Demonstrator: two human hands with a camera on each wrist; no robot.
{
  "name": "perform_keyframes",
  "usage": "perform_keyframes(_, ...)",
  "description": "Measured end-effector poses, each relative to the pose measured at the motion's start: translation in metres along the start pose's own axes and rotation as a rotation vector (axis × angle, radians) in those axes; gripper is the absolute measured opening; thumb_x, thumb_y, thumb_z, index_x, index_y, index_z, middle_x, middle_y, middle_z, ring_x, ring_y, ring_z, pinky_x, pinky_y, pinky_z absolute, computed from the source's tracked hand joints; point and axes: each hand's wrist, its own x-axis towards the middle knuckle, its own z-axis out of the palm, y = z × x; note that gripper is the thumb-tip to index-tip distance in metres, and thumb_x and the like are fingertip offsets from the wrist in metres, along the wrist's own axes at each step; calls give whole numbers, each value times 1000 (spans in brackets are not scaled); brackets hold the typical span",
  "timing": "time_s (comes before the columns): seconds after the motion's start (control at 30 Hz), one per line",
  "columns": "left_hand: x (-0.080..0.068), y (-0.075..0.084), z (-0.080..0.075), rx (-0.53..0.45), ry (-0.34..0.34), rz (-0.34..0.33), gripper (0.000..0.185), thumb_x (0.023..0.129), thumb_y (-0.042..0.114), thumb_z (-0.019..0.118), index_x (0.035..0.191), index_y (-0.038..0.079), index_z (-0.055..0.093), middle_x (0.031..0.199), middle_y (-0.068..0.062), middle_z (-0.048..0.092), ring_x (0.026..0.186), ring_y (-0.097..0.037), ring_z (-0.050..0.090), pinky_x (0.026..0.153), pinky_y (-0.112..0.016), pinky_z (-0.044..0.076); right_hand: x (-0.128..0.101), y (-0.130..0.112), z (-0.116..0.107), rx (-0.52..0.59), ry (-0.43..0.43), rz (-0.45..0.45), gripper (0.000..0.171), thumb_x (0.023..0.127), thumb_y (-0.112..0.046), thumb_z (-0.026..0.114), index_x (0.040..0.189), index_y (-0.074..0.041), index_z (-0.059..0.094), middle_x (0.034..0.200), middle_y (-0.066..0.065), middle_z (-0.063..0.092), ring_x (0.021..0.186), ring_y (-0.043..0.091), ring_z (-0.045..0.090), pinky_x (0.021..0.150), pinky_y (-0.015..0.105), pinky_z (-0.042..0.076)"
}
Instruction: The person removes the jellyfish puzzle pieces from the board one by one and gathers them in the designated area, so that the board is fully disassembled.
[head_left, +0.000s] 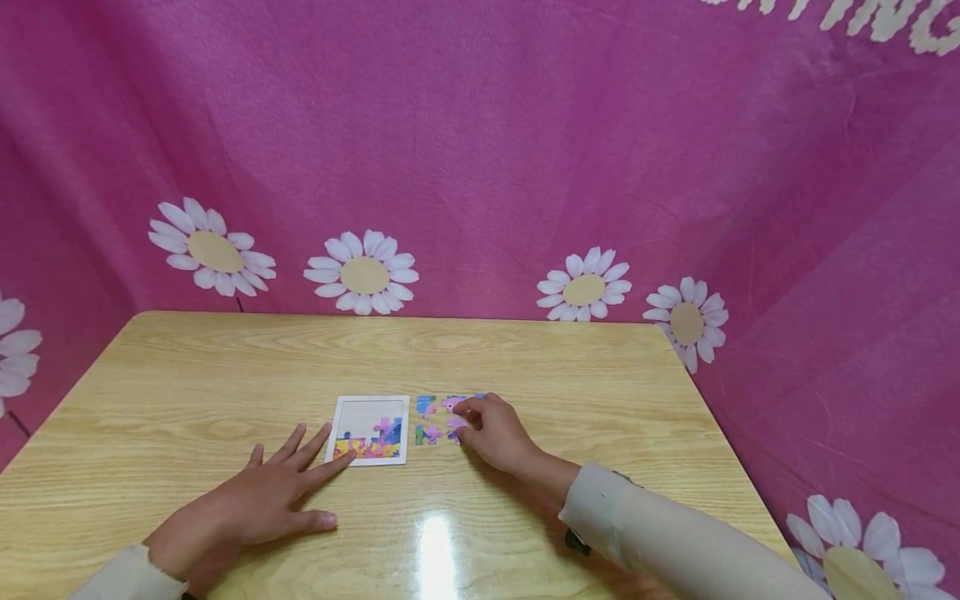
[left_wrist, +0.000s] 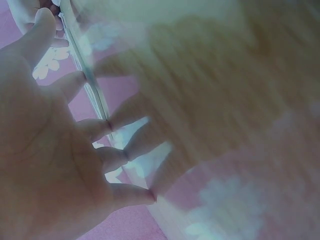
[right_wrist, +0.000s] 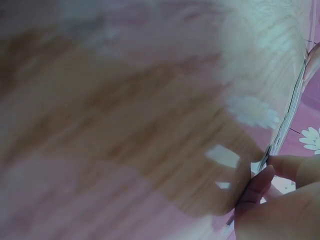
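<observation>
In the head view a square puzzle board point(head_left: 371, 401) with a white border lies on the table, its lower part filled with yellow, pink and blue pieces. My left hand point(head_left: 262, 500) lies to its left with fingers spread, the index fingertip on the board's lower left part. The left wrist view shows that palm point(left_wrist: 50, 150) and its straight fingers against the tabletop. Right of the board are several loose puzzle pieces point(head_left: 431, 434). Over them, my right hand point(head_left: 498, 433) pinches one pink piece point(head_left: 454, 424) between thumb and curled fingers; the hand partly hides other pieces.
The pieces and board rest on a light wooden table point(head_left: 420, 350). Behind it hangs a pink cloth point(head_left: 465, 167) printed with white daisies. A bright light reflection shows on the table's near side.
</observation>
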Motion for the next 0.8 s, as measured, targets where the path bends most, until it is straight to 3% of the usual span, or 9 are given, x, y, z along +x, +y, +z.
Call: perform_keyframes(0.8,-1,3,-2,-6,-6,1,86,88,74,61,160,34,39,171,-18,18,153,-56,12,101,-89,12,0,1,0,-5,2,-11,24,91,-8,77,115,-6,74,96,4,59,84,15,53,76,28,47)
